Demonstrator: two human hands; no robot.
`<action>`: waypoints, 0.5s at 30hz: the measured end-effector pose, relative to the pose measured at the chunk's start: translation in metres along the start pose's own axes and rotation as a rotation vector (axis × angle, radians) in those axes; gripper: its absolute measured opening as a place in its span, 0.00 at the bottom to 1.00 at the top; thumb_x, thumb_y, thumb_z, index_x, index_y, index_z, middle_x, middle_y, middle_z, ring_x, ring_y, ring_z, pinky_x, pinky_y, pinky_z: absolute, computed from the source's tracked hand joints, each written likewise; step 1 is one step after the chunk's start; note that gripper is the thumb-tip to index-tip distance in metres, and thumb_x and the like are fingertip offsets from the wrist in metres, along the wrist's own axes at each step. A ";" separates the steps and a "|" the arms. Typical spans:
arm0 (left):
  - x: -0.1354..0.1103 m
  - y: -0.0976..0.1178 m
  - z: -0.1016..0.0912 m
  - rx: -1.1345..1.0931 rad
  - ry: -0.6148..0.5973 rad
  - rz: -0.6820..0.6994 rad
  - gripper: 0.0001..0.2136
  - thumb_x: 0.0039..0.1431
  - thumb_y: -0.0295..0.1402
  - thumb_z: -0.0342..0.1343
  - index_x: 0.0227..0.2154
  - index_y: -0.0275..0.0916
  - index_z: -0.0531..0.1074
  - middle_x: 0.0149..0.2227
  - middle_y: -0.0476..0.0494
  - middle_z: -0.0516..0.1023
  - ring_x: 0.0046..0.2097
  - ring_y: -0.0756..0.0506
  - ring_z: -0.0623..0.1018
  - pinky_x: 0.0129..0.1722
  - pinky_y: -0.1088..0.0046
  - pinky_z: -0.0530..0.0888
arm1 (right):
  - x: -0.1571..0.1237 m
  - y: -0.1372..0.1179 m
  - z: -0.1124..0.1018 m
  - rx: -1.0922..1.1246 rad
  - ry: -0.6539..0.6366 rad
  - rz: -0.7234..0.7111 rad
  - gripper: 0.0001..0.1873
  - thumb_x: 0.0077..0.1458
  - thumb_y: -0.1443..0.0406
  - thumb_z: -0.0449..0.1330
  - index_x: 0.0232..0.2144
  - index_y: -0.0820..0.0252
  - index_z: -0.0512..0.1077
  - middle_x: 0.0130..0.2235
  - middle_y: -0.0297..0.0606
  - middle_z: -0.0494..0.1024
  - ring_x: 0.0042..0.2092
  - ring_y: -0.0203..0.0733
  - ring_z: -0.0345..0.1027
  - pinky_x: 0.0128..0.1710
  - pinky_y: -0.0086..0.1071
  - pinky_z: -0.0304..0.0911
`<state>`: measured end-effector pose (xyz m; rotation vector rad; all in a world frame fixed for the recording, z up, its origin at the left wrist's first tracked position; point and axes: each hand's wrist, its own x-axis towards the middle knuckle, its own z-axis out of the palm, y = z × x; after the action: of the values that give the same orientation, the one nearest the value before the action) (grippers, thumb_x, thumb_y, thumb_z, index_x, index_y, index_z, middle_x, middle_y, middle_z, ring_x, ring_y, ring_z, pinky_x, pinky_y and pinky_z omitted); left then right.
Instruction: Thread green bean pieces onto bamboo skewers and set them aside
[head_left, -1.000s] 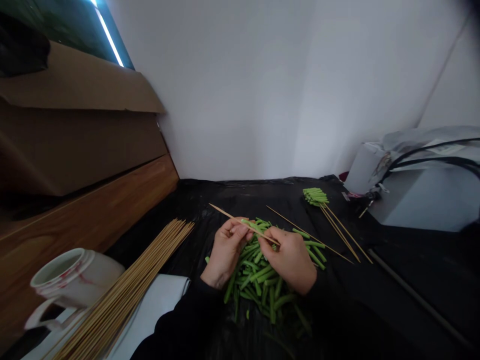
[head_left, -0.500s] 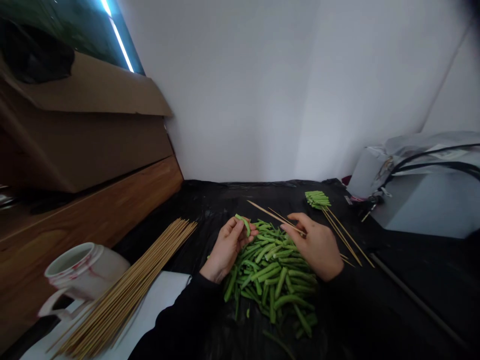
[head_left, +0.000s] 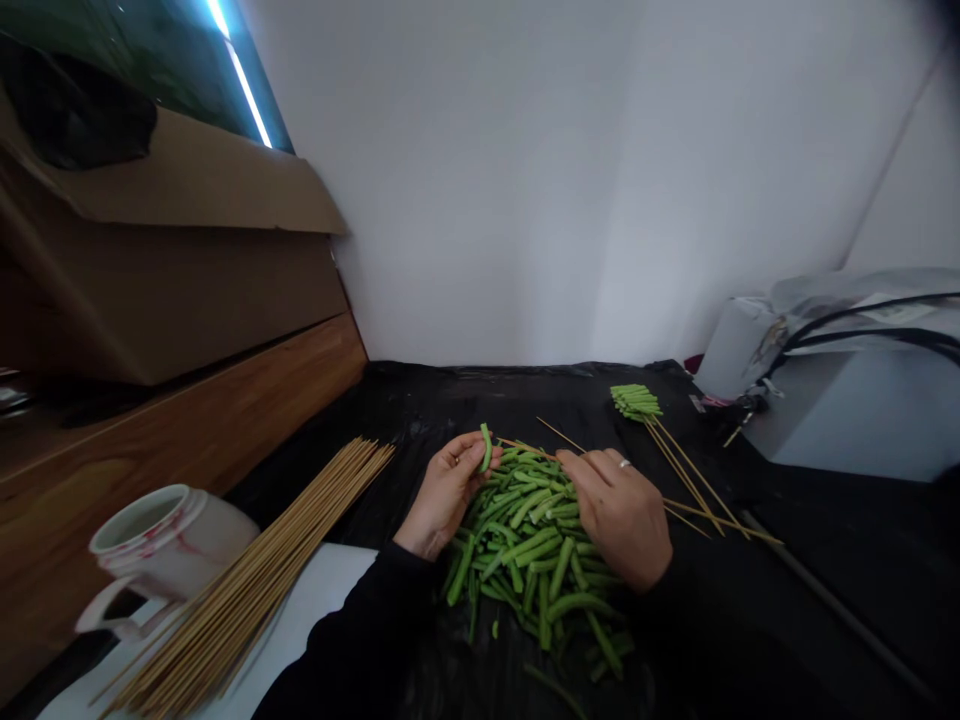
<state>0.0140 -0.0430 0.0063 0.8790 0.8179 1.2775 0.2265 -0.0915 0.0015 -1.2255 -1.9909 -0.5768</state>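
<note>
Black-sheeted table [head_left: 375, 420] with cut green beans [head_left: 532, 560] and bamboo skewers [head_left: 322, 495]

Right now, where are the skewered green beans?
The skewered green beans lie on the black plastic sheet right of centre in the head view, just beyond the right hand and the pile of green beans.

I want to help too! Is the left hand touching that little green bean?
Touching: the head view shows the left hand pinching the green bean upright between its fingers.

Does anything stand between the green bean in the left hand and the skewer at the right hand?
Nothing visible does. The bamboo skewer ends right beside the green bean in the left hand; the right hand covers it farther along, beside the cut-bean pile.
</note>
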 end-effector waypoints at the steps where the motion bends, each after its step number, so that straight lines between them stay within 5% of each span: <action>1: 0.000 0.000 0.000 -0.006 0.014 0.004 0.16 0.45 0.36 0.69 0.36 0.35 0.77 0.33 0.43 0.81 0.33 0.51 0.78 0.36 0.77 0.73 | 0.000 -0.001 0.000 0.000 0.005 -0.007 0.15 0.62 0.71 0.50 0.46 0.63 0.73 0.31 0.39 0.72 0.37 0.42 0.63 0.40 0.34 0.58; 15: 0.000 -0.001 0.002 -0.051 0.008 0.030 0.17 0.41 0.31 0.71 0.36 0.34 0.78 0.37 0.40 0.83 0.37 0.48 0.80 0.42 0.72 0.74 | -0.002 -0.007 0.001 -0.025 -0.033 -0.037 0.15 0.61 0.71 0.51 0.46 0.63 0.74 0.30 0.38 0.71 0.36 0.43 0.60 0.38 0.36 0.55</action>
<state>0.0158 -0.0433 0.0064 0.8483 0.7782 1.3234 0.2208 -0.0954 -0.0010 -1.2225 -2.0434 -0.6050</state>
